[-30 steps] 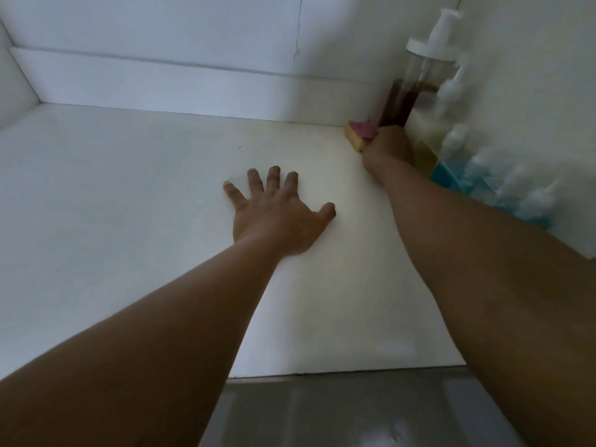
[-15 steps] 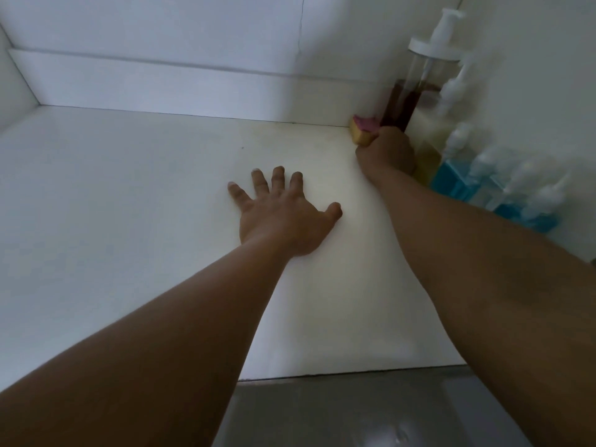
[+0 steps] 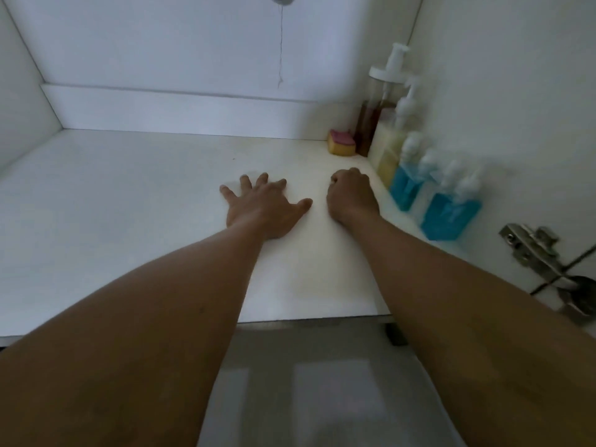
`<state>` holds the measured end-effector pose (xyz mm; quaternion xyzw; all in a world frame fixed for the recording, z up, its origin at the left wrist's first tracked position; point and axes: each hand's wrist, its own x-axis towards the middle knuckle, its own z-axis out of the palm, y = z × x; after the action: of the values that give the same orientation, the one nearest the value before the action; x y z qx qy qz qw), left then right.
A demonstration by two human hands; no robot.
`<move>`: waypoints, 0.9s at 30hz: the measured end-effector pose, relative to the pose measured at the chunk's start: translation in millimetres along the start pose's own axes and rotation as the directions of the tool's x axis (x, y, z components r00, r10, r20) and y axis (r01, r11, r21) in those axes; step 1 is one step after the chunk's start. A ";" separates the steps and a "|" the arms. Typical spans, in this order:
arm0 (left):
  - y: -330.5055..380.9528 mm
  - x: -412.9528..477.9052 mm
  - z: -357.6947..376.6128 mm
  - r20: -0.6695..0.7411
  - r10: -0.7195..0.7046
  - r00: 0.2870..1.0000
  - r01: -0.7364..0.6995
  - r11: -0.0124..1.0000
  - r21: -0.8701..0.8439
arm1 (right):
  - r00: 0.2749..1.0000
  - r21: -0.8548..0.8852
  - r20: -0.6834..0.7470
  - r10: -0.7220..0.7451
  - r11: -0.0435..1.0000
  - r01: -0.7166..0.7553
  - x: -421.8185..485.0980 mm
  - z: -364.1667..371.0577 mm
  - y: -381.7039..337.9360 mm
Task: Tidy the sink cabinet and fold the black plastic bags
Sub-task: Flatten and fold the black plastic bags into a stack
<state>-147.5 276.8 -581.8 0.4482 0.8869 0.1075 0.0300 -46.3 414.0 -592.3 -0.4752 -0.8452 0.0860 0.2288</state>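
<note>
1. left hand (image 3: 264, 204): grip wide, palm flat and fingers spread on the cabinet floor (image 3: 129, 204), holding nothing.
2. right hand (image 3: 351, 196): fingers curled under, knuckles up, just beside the left. Nothing visible in the grip.
3. black bags: none in view.
4. sponge (image 3: 341, 144): one, yellow with a pink top, in the back right corner just beside the brown pump bottle (image 3: 371, 124). Looks soft and light; pinch it by the sides.
5. Along the right wall: one brown pump bottle, one pale yellow bottle (image 3: 392, 146), and blue bottles (image 3: 450, 214). At least two blue; too blurred for an exact count.
6. Bottles are part-full, so probably hefty, with smooth plastic sides. Take them round the body, not the pump head.
7. The bags should be limp, slippery film: hold by an edge and flatten before folding.
8. hinge (image 3: 529, 250): one, right side.
</note>
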 end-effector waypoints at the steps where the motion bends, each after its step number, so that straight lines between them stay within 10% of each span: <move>1: 0.5 -3.6 -1.4 -0.018 0.000 1.000 0.000 1.000 0.002 | 1.000 0.006 0.008 -0.023 1.000 0.023 -14.2 -5.1 0.3; 22: -42.3 -226.9 -36.1 0.080 0.176 0.981 -0.175 0.984 -0.024 | 0.942 -0.010 0.335 -0.018 1.000 0.023 -232.3 -113.9 -33.5; 27: -73.8 -253.2 -74.8 0.029 0.140 0.990 -0.143 0.985 0.096 | 0.795 -0.179 0.603 -0.073 0.958 0.224 -218.2 -162.6 -81.3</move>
<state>-65.9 19.2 -535.9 0.5122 0.8567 0.0609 0.0102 64.6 175.0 -486.2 -0.3806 -0.9131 0.1079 -0.0983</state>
